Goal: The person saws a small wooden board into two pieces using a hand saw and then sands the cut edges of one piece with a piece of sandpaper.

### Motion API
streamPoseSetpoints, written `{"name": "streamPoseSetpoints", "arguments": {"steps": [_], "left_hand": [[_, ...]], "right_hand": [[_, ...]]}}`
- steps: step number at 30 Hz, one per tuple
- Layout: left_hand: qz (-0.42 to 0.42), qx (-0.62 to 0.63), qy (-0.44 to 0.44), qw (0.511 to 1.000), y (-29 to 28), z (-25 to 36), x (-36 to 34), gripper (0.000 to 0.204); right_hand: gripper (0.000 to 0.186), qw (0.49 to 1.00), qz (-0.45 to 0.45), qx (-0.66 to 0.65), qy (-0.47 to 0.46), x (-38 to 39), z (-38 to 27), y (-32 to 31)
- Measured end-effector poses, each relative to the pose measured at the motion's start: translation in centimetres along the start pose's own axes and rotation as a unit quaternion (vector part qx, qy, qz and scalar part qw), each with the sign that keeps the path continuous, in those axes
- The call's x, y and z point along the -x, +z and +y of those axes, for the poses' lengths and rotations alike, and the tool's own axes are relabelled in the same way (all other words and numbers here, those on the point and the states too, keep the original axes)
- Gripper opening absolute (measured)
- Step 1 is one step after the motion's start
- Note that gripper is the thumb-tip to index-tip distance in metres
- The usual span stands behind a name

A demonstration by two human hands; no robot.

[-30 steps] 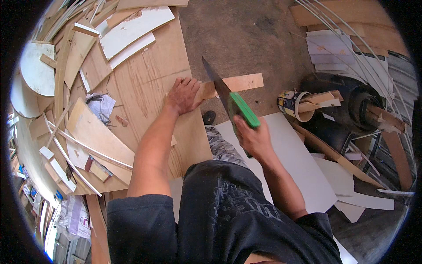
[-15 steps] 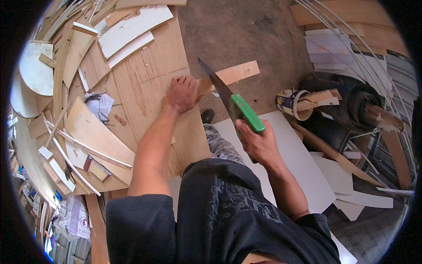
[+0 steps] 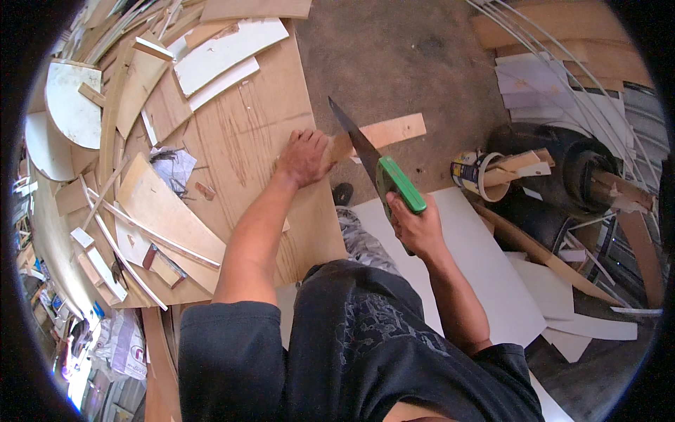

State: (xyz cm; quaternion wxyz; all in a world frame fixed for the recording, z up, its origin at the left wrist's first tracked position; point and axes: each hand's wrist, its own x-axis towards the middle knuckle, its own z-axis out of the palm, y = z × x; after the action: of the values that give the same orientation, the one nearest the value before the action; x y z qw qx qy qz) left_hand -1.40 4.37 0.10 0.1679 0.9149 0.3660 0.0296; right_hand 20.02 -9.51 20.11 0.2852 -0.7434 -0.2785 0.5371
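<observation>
A hand saw with a green handle (image 3: 402, 184) is gripped in my right hand (image 3: 420, 225), its fingers wrapped round the handle. The dark saw blade (image 3: 360, 144) slants away to the upper left and crosses a narrow wooden strip (image 3: 397, 131). That strip sticks out past the right edge of the plywood-topped table (image 3: 253, 151). My left hand (image 3: 306, 158) presses the strip down at the table edge, closed over its near end. The end under my palm is hidden. How deep the blade sits in the wood I cannot tell.
Offcuts, white curved boards (image 3: 228, 60) and thin strips cover the table's left side. On the floor at right are a bucket of wood pieces (image 3: 492, 176), a black roll (image 3: 576, 165) and a large white sheet (image 3: 471, 260). A shoe (image 3: 342, 193) shows below the table edge.
The whole view has shifted slightly. Against the strip, the saw has slid a little away from me. My left hand stays in place on the wood.
</observation>
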Motion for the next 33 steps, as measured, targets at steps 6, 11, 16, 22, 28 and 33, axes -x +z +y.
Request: {"name": "streamPoseSetpoints", "arguments": {"steps": [6, 11, 16, 22, 28, 33], "left_hand": [[-0.002, 0.003, 0.022, 1.000, 0.1, -0.5, -0.3, 0.061], [0.021, 0.037, -0.007, 0.999, 0.2, -0.3, -0.1, 0.059], [0.052, 0.050, 0.024, 0.997, 0.3, -0.3, -0.2, 0.056], [0.025, 0.032, 0.034, 0.999, 0.8, -0.6, 0.3, 0.063], [-0.075, 0.031, 0.005, 0.997, -1.6, 0.7, -0.9, 0.062], [-0.012, 0.037, 0.011, 0.999, 0.1, -0.2, -0.2, 0.063]], "right_hand": [[0.032, 0.998, -0.003, -0.024, 0.063, 5.1, -3.8, -1.1], [0.034, 0.996, -0.017, -0.064, 0.063, 4.3, -2.1, -2.2], [0.035, 1.000, -0.004, -0.007, 0.015, -0.2, -0.4, -0.1], [0.028, 0.995, 0.008, -0.068, 0.076, 6.6, -3.3, -2.2], [0.038, 0.999, 0.023, 0.022, 0.019, 0.8, 0.3, -0.2], [0.031, 0.999, 0.005, -0.008, 0.048, 4.8, -1.6, -1.0]]}}
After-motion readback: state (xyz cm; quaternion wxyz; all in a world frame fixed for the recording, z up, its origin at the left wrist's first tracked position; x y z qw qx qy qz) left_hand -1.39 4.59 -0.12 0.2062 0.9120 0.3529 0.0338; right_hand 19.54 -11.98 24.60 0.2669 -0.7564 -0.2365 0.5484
